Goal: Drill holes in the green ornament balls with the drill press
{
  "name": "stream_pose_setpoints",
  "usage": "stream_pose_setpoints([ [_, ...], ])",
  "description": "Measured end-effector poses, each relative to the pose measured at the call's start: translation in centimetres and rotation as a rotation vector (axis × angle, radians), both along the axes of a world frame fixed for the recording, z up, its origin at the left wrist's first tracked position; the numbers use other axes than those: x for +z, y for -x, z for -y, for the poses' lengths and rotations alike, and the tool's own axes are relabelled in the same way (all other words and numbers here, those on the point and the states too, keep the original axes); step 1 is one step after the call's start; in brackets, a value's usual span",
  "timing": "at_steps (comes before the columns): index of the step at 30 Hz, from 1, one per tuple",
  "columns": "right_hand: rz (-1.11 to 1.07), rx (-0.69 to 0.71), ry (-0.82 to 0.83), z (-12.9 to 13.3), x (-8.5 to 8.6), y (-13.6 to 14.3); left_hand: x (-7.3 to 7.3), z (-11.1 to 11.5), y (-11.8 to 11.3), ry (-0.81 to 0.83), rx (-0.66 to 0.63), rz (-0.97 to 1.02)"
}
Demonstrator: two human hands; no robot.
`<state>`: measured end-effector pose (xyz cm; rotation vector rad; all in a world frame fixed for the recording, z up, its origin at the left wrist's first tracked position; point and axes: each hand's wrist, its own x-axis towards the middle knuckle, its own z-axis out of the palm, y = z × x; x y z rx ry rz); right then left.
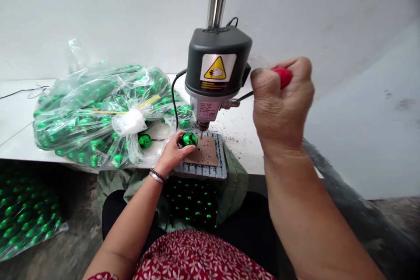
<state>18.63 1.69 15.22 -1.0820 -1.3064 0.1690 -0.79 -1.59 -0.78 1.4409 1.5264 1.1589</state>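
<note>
In the head view, the left hand [173,153] has its thumb and fingers clamped on a shiny green ball [189,139], the thumb on the near side and the fingertips on the left side, parted by the ball's width. The ball is held above the left part of a brown board [208,151] that lies on the grey base [222,157] of a small drill press [219,59], just beside the drill bit [201,134]; whether the ball touches the board, I cannot tell. The board has a dark hole, and dark crumbs are scattered on it and on the white table [244,133]. The right hand [284,96], raised to the right of the press, is closed around the red knob [282,78] of its lever, fingers curled over it and thumb bent in front. Left of the press, a clear plastic bag [98,113] full of green balls lies on the table, with a loose green ball [145,141] near its gathered, whitish end.
</note>
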Motion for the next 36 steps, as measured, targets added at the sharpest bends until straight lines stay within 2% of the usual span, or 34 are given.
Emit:
stream_pose_setpoints([
  [3,0.004,0.006,0.006,0.0,0.0,0.0,-0.4,-0.3,-0.2,0.007,-0.008,-0.099],
  [7,0.053,-0.011,0.016,0.0,0.3,-0.1,-0.6,-0.6,-0.4,0.014,-0.08,-0.119],
  [15,0.13,-0.076,0.21,-1.4,3.1,0.1,-0.3,-1.1,-0.6,0.027,-0.13,-0.219],
  [20,0.09,-0.068,0.275,-2.9,4.2,0.4,-0.3,-1.3,-1.0,0.035,-0.111,-0.404],
  [24,0.067,-0.042,0.268,-3.2,4.2,0.4,-0.5,-1.3,-1.5,0.008,-0.092,-0.501],
  [36,-0.044,0.01,0.191,-3.3,3.5,0.3,-1.6,-1.5,-2.1,-0.013,-0.078,-0.464],
])
